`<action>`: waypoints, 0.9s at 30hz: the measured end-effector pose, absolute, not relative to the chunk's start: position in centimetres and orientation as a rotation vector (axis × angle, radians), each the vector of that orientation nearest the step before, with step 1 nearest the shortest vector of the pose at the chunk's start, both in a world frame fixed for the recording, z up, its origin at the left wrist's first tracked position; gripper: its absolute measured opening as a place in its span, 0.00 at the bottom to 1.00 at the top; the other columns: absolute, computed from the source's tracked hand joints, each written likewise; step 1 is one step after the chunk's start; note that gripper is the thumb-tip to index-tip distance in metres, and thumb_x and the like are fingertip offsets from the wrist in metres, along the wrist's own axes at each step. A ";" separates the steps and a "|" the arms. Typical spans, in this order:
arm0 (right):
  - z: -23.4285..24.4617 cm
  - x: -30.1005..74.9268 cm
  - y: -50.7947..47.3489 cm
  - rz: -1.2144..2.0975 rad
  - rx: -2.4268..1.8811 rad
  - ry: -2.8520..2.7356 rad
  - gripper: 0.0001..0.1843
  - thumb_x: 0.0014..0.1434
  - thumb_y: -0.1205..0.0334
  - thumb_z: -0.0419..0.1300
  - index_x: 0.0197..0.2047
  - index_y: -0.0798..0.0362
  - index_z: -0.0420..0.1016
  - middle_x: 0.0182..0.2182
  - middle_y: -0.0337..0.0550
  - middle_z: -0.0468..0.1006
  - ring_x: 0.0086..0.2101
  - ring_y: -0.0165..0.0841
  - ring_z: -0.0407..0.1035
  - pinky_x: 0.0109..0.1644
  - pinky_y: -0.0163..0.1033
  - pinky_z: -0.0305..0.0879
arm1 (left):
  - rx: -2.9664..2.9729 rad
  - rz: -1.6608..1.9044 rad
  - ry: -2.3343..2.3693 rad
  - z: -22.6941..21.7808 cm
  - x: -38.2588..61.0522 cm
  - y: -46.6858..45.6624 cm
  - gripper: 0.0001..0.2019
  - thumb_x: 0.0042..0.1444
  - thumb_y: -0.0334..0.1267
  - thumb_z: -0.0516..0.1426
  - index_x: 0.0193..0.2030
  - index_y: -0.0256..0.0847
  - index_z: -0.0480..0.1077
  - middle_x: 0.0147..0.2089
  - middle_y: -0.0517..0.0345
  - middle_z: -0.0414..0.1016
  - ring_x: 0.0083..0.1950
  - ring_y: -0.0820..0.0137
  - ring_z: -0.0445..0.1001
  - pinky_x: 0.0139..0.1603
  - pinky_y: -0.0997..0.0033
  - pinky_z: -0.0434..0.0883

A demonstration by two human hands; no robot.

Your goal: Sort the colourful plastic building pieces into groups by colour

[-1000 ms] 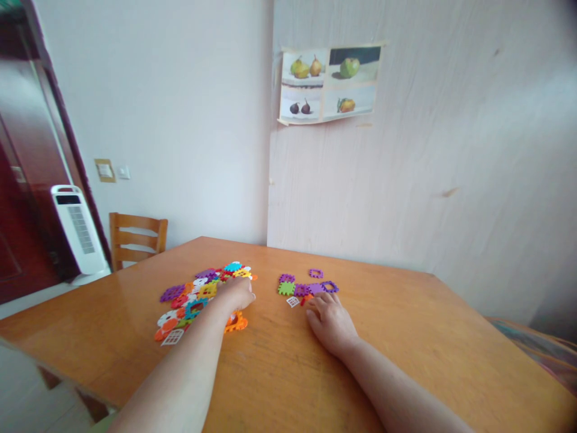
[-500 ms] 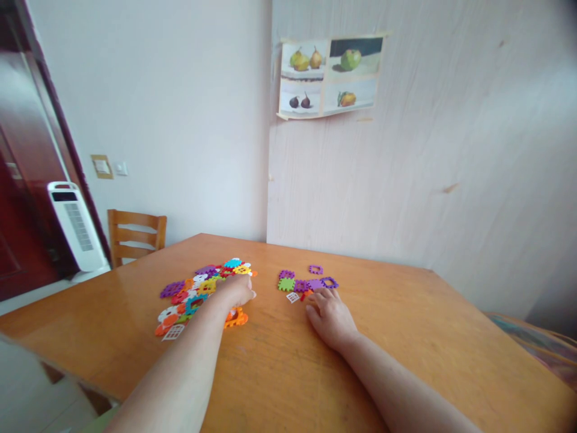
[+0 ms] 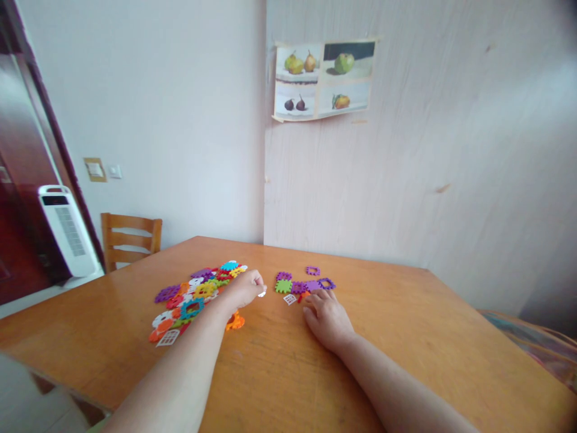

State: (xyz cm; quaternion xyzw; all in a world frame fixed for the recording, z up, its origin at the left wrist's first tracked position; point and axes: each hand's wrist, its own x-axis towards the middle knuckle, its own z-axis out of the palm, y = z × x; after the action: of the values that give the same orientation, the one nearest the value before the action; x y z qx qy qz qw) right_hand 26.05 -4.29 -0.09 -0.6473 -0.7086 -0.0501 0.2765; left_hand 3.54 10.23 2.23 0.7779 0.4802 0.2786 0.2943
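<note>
My left hand [image 3: 249,287] is closed in a pinch on a small white plastic piece [image 3: 262,294], mostly covered by the fingers. It hovers just right of a heap of colourful toothed plastic building pieces [image 3: 205,290]. My right hand [image 3: 328,316] lies palm down on the table, fingers loosely spread, holding nothing that I can see. Its fingertips are close to a purple square piece [image 3: 312,286] and a small red-orange piece [image 3: 304,296], partly hidden. A green square piece [image 3: 283,287] sits at the left of the purple group, above a white window-lattice piece [image 3: 289,299].
A separate purple frame piece [image 3: 312,270] lies farther back. Another white lattice piece [image 3: 168,338] and an orange piece [image 3: 235,321] lie at the heap's near side. The wooden table [image 3: 396,361] reaches the wall; a wooden chair [image 3: 131,237] stands at the far left.
My left hand has moved right, away from the heap, and a small white piece now shows in its fingers. The right hand has stayed beside the purple pieces. The view has shifted slightly.
</note>
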 end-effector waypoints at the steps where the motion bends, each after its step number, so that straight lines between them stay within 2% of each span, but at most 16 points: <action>1: -0.1 26.0 -4.3 -0.136 -1.730 -1.902 0.12 0.62 0.60 0.53 0.44 0.50 0.76 0.45 0.46 0.73 0.49 0.38 0.62 0.56 0.40 0.58 | 2.002 0.773 1.183 2.4 4.0 9.9 0.09 0.49 0.43 0.58 0.33 0.41 0.69 0.28 0.60 0.74 0.31 0.69 0.71 0.32 0.72 0.65; 3: -0.1 26.0 -4.3 -0.139 -1.717 -1.896 0.12 0.62 0.60 0.53 0.43 0.50 0.76 0.46 0.46 0.73 0.50 0.38 0.62 0.56 0.39 0.58 | 1.902 0.816 1.042 2.7 4.8 9.3 0.13 0.53 0.46 0.55 0.41 0.41 0.69 0.35 0.56 0.77 0.37 0.68 0.74 0.38 0.70 0.68; 5: -0.1 26.0 -4.4 -0.137 -1.711 -1.892 0.11 0.62 0.61 0.53 0.43 0.50 0.76 0.46 0.46 0.73 0.49 0.38 0.62 0.55 0.39 0.58 | 1.940 0.839 1.016 2.8 5.4 8.8 0.15 0.56 0.47 0.53 0.44 0.40 0.69 0.40 0.53 0.78 0.42 0.66 0.75 0.43 0.68 0.69; 7: 0.0 26.0 -4.4 -0.137 -1.710 -1.897 0.11 0.62 0.61 0.53 0.42 0.50 0.75 0.45 0.46 0.73 0.49 0.37 0.62 0.55 0.39 0.58 | 2.094 0.835 1.023 2.4 5.8 8.4 0.16 0.58 0.47 0.51 0.46 0.41 0.71 0.46 0.51 0.78 0.47 0.65 0.74 0.49 0.66 0.68; 11: 0.0 25.9 -4.4 -0.138 -1.720 -1.904 0.10 0.62 0.61 0.53 0.42 0.50 0.75 0.45 0.46 0.73 0.49 0.37 0.62 0.54 0.38 0.58 | 2.445 0.727 0.973 1.3 6.4 8.0 0.19 0.60 0.43 0.50 0.56 0.45 0.69 0.58 0.52 0.72 0.59 0.63 0.69 0.59 0.65 0.63; 14: 0.2 25.9 -4.4 -0.135 -1.734 -1.905 0.09 0.62 0.61 0.53 0.41 0.51 0.75 0.44 0.46 0.74 0.49 0.37 0.62 0.54 0.38 0.58 | 2.620 0.649 1.043 1.3 6.3 7.8 0.17 0.60 0.43 0.50 0.54 0.47 0.71 0.53 0.52 0.75 0.55 0.61 0.71 0.56 0.63 0.64; 17: 0.3 25.8 -4.5 -0.126 -1.738 -1.908 0.09 0.63 0.61 0.53 0.40 0.51 0.75 0.43 0.46 0.74 0.48 0.37 0.62 0.54 0.38 0.58 | 2.650 0.628 1.069 1.9 6.0 7.8 0.14 0.62 0.43 0.48 0.44 0.46 0.74 0.44 0.53 0.77 0.48 0.63 0.73 0.50 0.65 0.66; 20: 0.4 25.8 -4.5 -0.122 -1.746 -1.902 0.10 0.63 0.61 0.53 0.40 0.50 0.75 0.44 0.46 0.74 0.49 0.38 0.62 0.54 0.39 0.58 | 2.566 0.600 1.047 2.2 6.0 7.8 0.12 0.61 0.41 0.49 0.38 0.45 0.73 0.40 0.55 0.78 0.44 0.64 0.74 0.46 0.68 0.67; 22: 0.4 25.8 -4.5 -0.119 -1.758 -1.900 0.10 0.63 0.61 0.53 0.41 0.50 0.75 0.44 0.46 0.74 0.49 0.38 0.62 0.54 0.39 0.58 | 2.487 0.614 1.007 2.0 6.3 7.6 0.12 0.60 0.41 0.50 0.39 0.44 0.74 0.43 0.54 0.78 0.45 0.64 0.74 0.48 0.68 0.68; 27: 0.3 25.8 -4.4 -0.106 -1.769 -1.892 0.12 0.63 0.60 0.52 0.44 0.50 0.76 0.45 0.47 0.74 0.49 0.38 0.63 0.54 0.40 0.59 | 2.283 0.673 0.833 1.3 7.2 7.2 0.17 0.59 0.42 0.52 0.52 0.43 0.72 0.55 0.54 0.76 0.55 0.65 0.72 0.56 0.69 0.67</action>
State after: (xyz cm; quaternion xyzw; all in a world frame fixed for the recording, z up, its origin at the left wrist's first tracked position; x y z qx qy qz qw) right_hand 25.75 -4.44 0.32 -0.6569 -0.7025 -0.0394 0.2710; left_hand 7.22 7.18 1.34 0.8622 0.3145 0.2542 0.3050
